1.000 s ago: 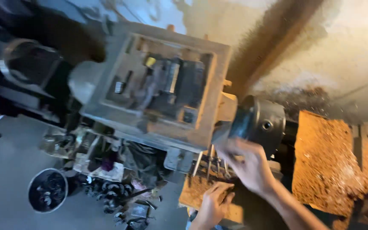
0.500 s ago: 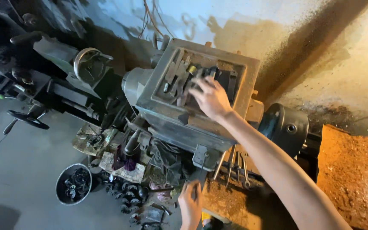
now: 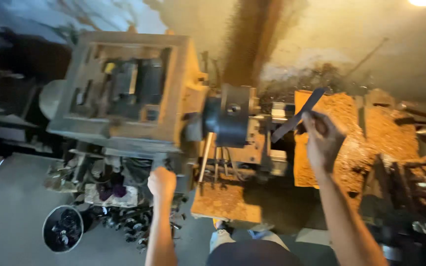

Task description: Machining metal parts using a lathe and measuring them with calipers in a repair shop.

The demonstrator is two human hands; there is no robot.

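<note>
— Dark flat strip (image 3: pixel 299 114): pinching it in right hand (image 3: pixel 324 140), holding it near lathe chuck (image 3: pixel 232 116).
— Left hand (image 3: pixel 161 183)?
— Curling under headstock (image 3: pixel 124 88), grip not showing. Likely setting up; needing steady aim next.

- Chuck (image 3: pixel 232 114), dark and round, beside the headstock.
- Tray (image 3: pixel 124 81) on top of the headstock, square, holding dark tools.
- Bucket (image 3: pixel 63 228) on the floor at lower left, round, full of dark metal parts.
- Sawdust-like chips (image 3: pixel 356 133), orange-brown, covering the bed right of the chuck.
- Chip-covered pan (image 3: pixel 225 202) below the chuck.
- Wall (image 3: pixel 351 44), stained, behind the machine.
- Grey floor (image 3: pixel 11 207).
</note>
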